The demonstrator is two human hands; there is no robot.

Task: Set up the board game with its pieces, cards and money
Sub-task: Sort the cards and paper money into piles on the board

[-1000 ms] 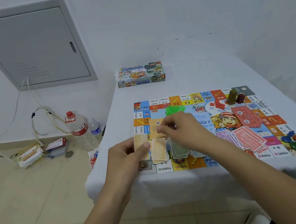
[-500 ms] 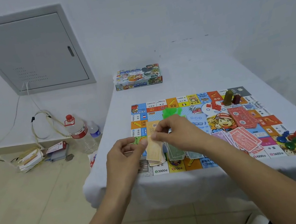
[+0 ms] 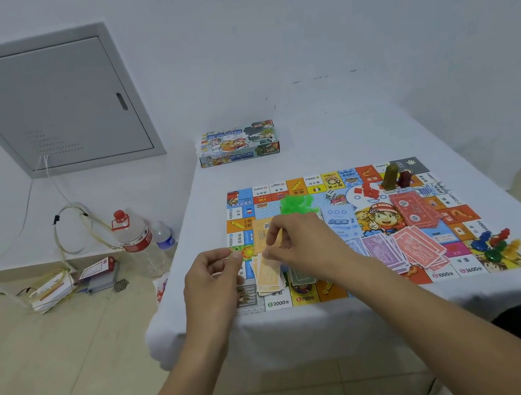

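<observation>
The right hand (image 3: 297, 246) pinched an orange note (image 3: 268, 266) above squares reading "2000" and "700"; the left hand (image 3: 212, 280) curled, its contents unclear.

Soft even light (edges warped)

Your right hand (image 3: 304, 245) covering part of the green notes (image 3: 302, 276) and the board's (image 3: 328, 183) middle squares, your left hand's (image 3: 212, 281) fingers curled out of sight, print on the orange notes (image 3: 268, 276) blurred, worktop (image 3: 328, 138) cut off at right.
</observation>
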